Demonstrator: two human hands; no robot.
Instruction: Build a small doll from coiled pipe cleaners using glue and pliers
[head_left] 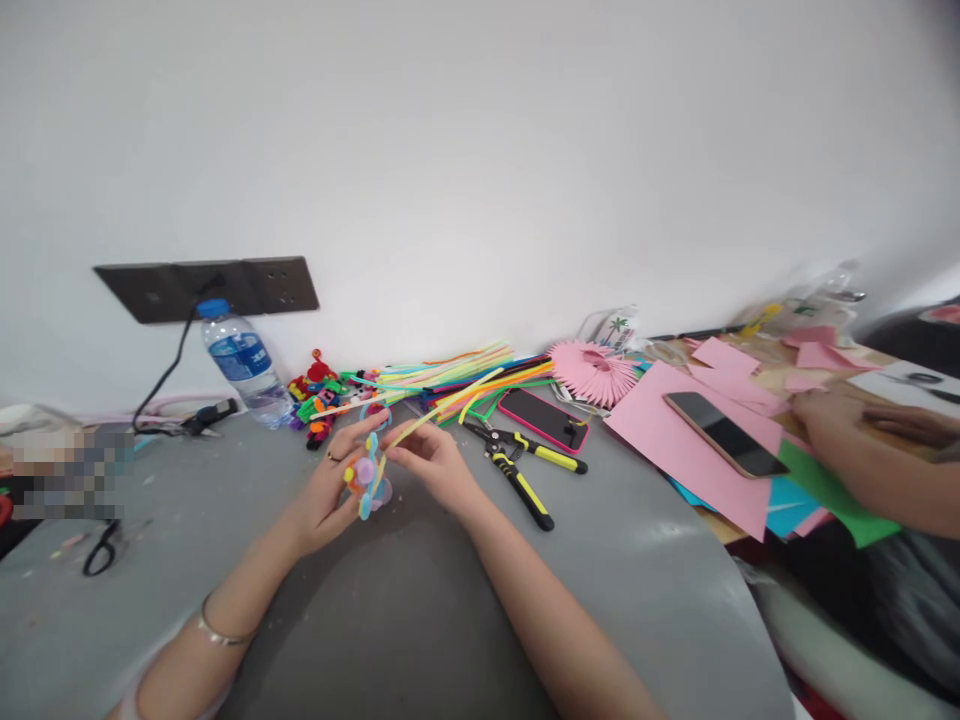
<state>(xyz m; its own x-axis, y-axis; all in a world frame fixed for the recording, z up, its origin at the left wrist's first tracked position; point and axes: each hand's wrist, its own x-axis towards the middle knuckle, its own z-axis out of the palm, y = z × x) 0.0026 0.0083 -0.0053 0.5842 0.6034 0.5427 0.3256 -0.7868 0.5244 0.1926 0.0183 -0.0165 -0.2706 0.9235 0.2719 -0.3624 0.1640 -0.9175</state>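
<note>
One water bottle is standing at the wall, clear of the work. The left hand is cupping a pastel pipe-cleaner flower above the grey table — steadying it — while the right hand is pinching its yellow stem, angled toward the pipe-cleaner pile. Yellow-handled pliers are lying just beside, near a co-worker's hand.

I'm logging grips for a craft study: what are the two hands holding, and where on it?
Both pinch one pipe-cleaner flower: the left hand holds its looped pastel head, the right hand its yellow stem just beside the head.
</note>
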